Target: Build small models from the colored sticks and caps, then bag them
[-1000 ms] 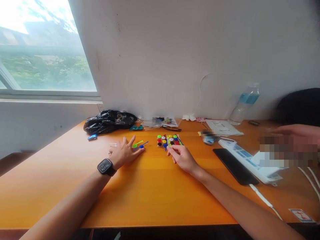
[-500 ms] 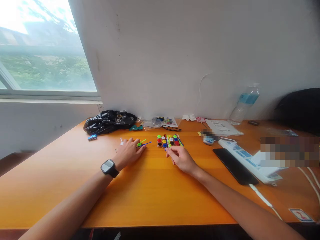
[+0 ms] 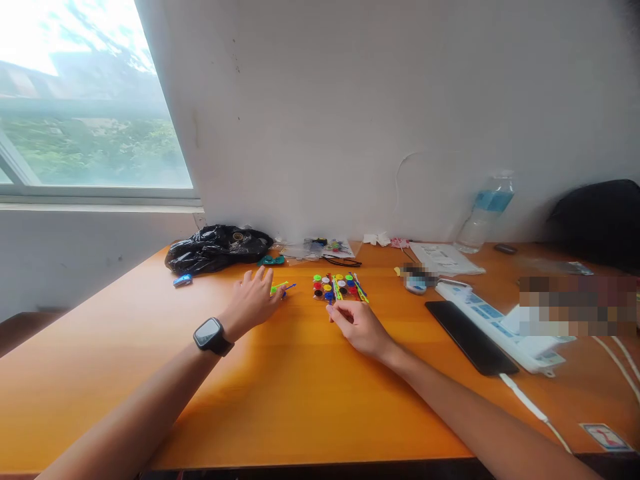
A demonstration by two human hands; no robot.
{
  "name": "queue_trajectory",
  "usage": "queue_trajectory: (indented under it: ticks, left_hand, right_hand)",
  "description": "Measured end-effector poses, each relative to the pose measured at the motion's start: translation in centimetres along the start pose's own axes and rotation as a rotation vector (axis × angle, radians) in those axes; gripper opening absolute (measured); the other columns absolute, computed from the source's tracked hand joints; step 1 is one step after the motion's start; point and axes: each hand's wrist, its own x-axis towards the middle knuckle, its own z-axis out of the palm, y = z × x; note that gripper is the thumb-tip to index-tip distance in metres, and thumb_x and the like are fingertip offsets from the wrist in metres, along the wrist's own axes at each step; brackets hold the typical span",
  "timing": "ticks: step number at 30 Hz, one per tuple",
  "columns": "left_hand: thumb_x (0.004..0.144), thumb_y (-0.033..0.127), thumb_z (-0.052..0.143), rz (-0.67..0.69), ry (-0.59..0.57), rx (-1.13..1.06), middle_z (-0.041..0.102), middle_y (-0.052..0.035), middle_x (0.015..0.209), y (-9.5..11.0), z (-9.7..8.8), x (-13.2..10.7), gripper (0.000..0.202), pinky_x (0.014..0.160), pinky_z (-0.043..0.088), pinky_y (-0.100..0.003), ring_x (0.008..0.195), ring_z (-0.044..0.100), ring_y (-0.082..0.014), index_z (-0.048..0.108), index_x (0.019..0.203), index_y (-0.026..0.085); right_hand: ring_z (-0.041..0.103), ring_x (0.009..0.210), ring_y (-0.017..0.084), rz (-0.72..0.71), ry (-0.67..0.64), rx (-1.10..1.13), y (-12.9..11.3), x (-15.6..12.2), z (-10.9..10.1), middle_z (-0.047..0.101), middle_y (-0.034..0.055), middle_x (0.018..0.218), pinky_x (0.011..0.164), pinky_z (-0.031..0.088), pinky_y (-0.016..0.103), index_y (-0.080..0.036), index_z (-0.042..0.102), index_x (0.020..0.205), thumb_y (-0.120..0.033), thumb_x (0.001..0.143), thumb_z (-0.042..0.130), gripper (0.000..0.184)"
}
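My left hand (image 3: 255,295), with a black watch (image 3: 213,335) on its wrist, has its fingers spread over the table. Beside and partly under its thumb lie thin plastic sticks (image 3: 287,289), one yellow-green and one blue with a pointed tip. My right hand (image 3: 361,327) is closed in a pinch at the near edge of a group of coloured round discs (image 3: 327,288). A bit of blue shows at those fingertips; what they hold is too small to make out. Yellow-green toothed strips (image 3: 337,288) lie across the discs.
A black plastic bag (image 3: 215,247) and a small blue packet (image 3: 183,280) are at the back left. On the right are a phone (image 3: 470,337), a white power strip (image 3: 493,320), a mouse (image 3: 416,285) and a plastic bottle (image 3: 484,217) by the wall.
My left hand has lifted slightly and shifted left, its fingers spreading. My right hand has moved slightly left and nearer me, its fingers still pinched.
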Motion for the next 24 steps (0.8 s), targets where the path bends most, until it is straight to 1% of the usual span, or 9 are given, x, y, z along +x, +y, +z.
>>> queue_trajectory:
  ticks: [3,4,7,10,13,17,19,22,24]
  left_hand:
    - [0.106,0.056,0.038,0.059,-0.074,0.023,0.044,-0.0190,0.162,-0.3,-0.6,2.3,0.052,0.096,0.048,-0.055,0.134,0.050,-0.0445,0.055,0.142,0.022]
    - [0.105,0.053,0.042,0.087,-0.078,0.038,0.043,-0.0180,0.163,-0.5,-0.8,3.5,0.050,0.095,0.048,-0.055,0.133,0.051,-0.0439,0.055,0.143,0.023]
    - [0.103,0.045,0.047,0.104,0.007,0.040,0.058,-0.0180,0.147,-1.2,-1.3,7.8,0.047,0.096,0.046,-0.052,0.125,0.056,-0.0403,0.055,0.143,0.022]
    - [0.099,0.041,0.052,0.080,0.054,0.029,0.062,-0.0201,0.141,-1.6,-1.0,12.1,0.052,0.099,0.044,-0.052,0.126,0.054,-0.0409,0.052,0.146,0.019]
    - [0.094,0.037,0.059,0.098,0.077,0.011,0.065,-0.0174,0.138,-1.3,0.0,15.1,0.047,0.102,0.041,-0.050,0.127,0.053,-0.0393,0.061,0.138,0.019]
    - [0.092,0.028,0.060,0.131,0.126,-0.035,0.073,-0.0135,0.122,-0.7,0.7,16.8,0.020,0.101,0.039,-0.047,0.122,0.055,-0.0350,0.072,0.107,0.020]
    - [0.097,0.024,0.052,0.122,0.198,-0.067,0.074,-0.0138,0.112,-0.6,0.3,17.0,0.018,0.100,0.038,-0.046,0.119,0.056,-0.0331,0.070,0.096,0.020]
    - [0.105,0.024,0.038,0.057,0.359,-0.119,0.072,-0.0151,0.114,-0.9,-1.5,16.8,0.027,0.101,0.039,-0.046,0.122,0.056,-0.0315,0.064,0.105,0.019]
    - [0.106,0.026,0.034,0.011,0.497,-0.217,0.071,-0.0145,0.114,-1.2,-3.0,16.2,0.025,0.098,0.044,-0.042,0.116,0.060,-0.0283,0.059,0.108,0.019]
  right_hand:
    - [0.036,0.057,0.015,-0.006,-0.003,-0.024,-0.1,-0.2,0.2,0.040,-0.0030,0.060,0.056,0.024,0.031,-0.021,0.059,0.070,-0.053,0.103,0.052,0.047]
    - [0.036,0.057,0.015,-0.010,-0.004,-0.031,-0.1,-0.2,0.3,0.041,-0.0029,0.060,0.056,0.024,0.031,-0.021,0.059,0.070,-0.053,0.104,0.052,0.047]
    - [0.037,0.057,0.015,-0.016,-0.015,-0.057,-0.1,-0.4,0.4,0.044,-0.0026,0.060,0.056,0.024,0.030,-0.021,0.056,0.070,-0.054,0.104,0.051,0.048]
    - [0.038,0.057,0.015,-0.013,-0.020,-0.076,-0.1,-0.5,0.5,0.045,-0.0024,0.060,0.056,0.025,0.030,-0.021,0.053,0.068,-0.054,0.104,0.051,0.049]
    - [0.038,0.057,0.014,-0.011,-0.017,-0.085,-0.2,-0.4,0.5,0.043,-0.0024,0.060,0.056,0.024,0.030,-0.021,0.048,0.067,-0.053,0.104,0.051,0.050]
    - [0.038,0.056,0.014,-0.011,-0.015,-0.104,-0.5,-0.5,0.2,0.043,-0.0025,0.059,0.056,0.023,0.030,-0.021,0.042,0.067,-0.052,0.105,0.050,0.050]
    - [0.038,0.055,0.013,-0.019,-0.007,-0.116,-0.7,-0.6,0.0,0.043,-0.0026,0.058,0.056,0.023,0.030,-0.021,0.041,0.067,-0.051,0.105,0.051,0.049]
    - [0.039,0.055,0.013,-0.050,0.020,-0.108,-1.1,-0.7,-0.6,0.045,-0.0026,0.059,0.056,0.025,0.030,-0.021,0.046,0.068,-0.049,0.105,0.052,0.047]
    - [0.042,0.057,0.014,-0.070,0.059,-0.062,-1.6,-0.7,-1.2,0.049,-0.0018,0.061,0.056,0.029,0.030,-0.022,0.053,0.073,-0.050,0.105,0.052,0.043]
